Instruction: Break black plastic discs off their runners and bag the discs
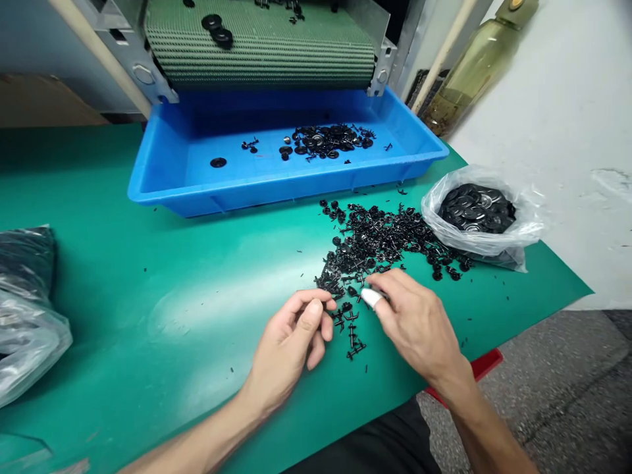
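Note:
A loose pile of small black plastic parts [370, 243] lies on the green table mat [123, 263], with stray pieces scattered around it. My right hand [417, 322] sits at the pile's near edge, its fingers bunched and curved downward. A white wrap [371, 298] covers one fingertip, and the hand hides whatever lies under it. My left hand [291, 345] is just left of the pile, with fingers curled and the thumb pressed against them. Nothing shows clearly in its grip.
A blue plastic tray [286, 191] holding black parts sits under the end of a green ribbed conveyor belt [261, 46]. To the right, a clear bag [478, 214] holds black discs. A dark plastic bag [24, 316] lies at the left, and an olive bottle [469, 72] stands behind.

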### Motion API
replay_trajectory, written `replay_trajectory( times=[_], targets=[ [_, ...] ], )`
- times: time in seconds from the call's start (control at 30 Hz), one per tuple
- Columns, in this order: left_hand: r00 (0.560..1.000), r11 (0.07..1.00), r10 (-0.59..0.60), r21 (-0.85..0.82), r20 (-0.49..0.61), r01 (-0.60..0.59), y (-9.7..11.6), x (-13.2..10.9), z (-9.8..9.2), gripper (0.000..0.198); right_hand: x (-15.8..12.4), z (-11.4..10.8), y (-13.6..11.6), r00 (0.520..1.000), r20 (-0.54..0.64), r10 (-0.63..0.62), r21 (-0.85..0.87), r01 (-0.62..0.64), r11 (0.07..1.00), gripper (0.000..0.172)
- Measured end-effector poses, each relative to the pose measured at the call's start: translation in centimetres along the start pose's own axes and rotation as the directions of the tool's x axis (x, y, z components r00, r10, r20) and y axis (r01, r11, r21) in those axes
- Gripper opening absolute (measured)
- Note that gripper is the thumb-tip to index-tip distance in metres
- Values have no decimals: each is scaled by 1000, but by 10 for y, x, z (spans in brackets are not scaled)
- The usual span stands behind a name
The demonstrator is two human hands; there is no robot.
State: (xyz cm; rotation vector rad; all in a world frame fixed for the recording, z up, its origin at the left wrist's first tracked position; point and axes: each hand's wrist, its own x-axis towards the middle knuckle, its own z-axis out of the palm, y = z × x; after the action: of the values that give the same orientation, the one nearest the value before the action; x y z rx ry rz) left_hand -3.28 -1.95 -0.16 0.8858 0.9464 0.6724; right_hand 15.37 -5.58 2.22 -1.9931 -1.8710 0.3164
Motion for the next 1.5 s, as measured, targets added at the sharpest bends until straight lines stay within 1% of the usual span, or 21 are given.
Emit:
replay_trajectory(
  times=[0.13, 0.23, 0.3, 0.4, 0.47, 0.53, 0.57, 0.63, 0.73, 0.83, 0.97, 1.03, 1.1, 1.2, 1.23, 1.33, 1.5],
  targets=[
    [1000, 995, 1, -98, 13, 0, 2, 1, -2, 23, -4, 10, -12, 986, 158, -52, 31, 48, 998, 22],
    [1000, 993, 5, -119, 21, -2, 3, 2, -2, 22, -4, 12, -15, 976, 210, -51, 30, 45, 999, 25],
    [999, 993, -9, -114, 32, 13, 3, 2, -1, 21, -6, 11, -14, 980, 192, -54, 76, 40, 996, 25],
    [996, 993, -59, -94, 62, 64, 5, 1, 1, 25, -10, 8, -15, 993, 91, -76, 228, 54, 972, 27],
    [991, 992, -89, -83, 102, 98, 5, 1, 2, 30, -13, 7, -18, 993, 12, -117, 341, 106, 934, 31],
    [981, 989, -111, -83, 156, 125, 4, 2, 2, 35, -15, 7, -21, 984, -37, -175, 417, 174, 892, 36],
    [976, 987, -119, -88, 183, 137, 4, 2, 1, 36, -15, 7, -22, 980, -44, -194, 435, 194, 879, 38],
    [967, 981, -131, -113, 217, 159, 3, 4, -1, 35, -14, 6, -21, 979, -25, -204, 438, 194, 878, 39],
    [963, 967, -149, -171, 225, 190, 3, 6, -4, 34, -13, 4, -19, 980, 13, -197, 405, 174, 897, 38],
    [958, 954, -164, -210, 236, 215, 5, 8, -5, 38, -13, 1, -19, 976, 48, -214, 338, 186, 922, 41],
    [961, 947, -139, -253, 239, 200, 6, 7, -2, 38, -16, -2, -25, 968, 108, -226, 202, 201, 959, 47],
    [963, 942, -134, -271, 233, 196, 7, 6, -1, 39, -19, -2, -26, 965, 125, -233, 161, 212, 964, 48],
    [964, 943, -136, -268, 229, 196, 6, 5, 0, 37, -24, 0, -24, 962, 93, -256, 139, 242, 960, 47],
    [966, 951, -133, -245, 220, 187, 4, 4, 1, 31, -31, 1, -19, 958, -18, -287, 88, 287, 954, 42],
    [967, 954, -133, -238, 216, 184, 4, 5, 0, 30, -32, 1, -17, 956, -35, -292, 52, 294, 955, 40],
    [968, 959, -138, -215, 212, 184, 2, 5, 0, 30, -33, -1, -14, 949, -3, -316, -59, 316, 947, 35],
    [960, 973, -163, -127, 230, 195, 2, 4, 0, 32, -30, -2, -13, 926, 9, -377, -153, 374, 915, 31]
  ],
)
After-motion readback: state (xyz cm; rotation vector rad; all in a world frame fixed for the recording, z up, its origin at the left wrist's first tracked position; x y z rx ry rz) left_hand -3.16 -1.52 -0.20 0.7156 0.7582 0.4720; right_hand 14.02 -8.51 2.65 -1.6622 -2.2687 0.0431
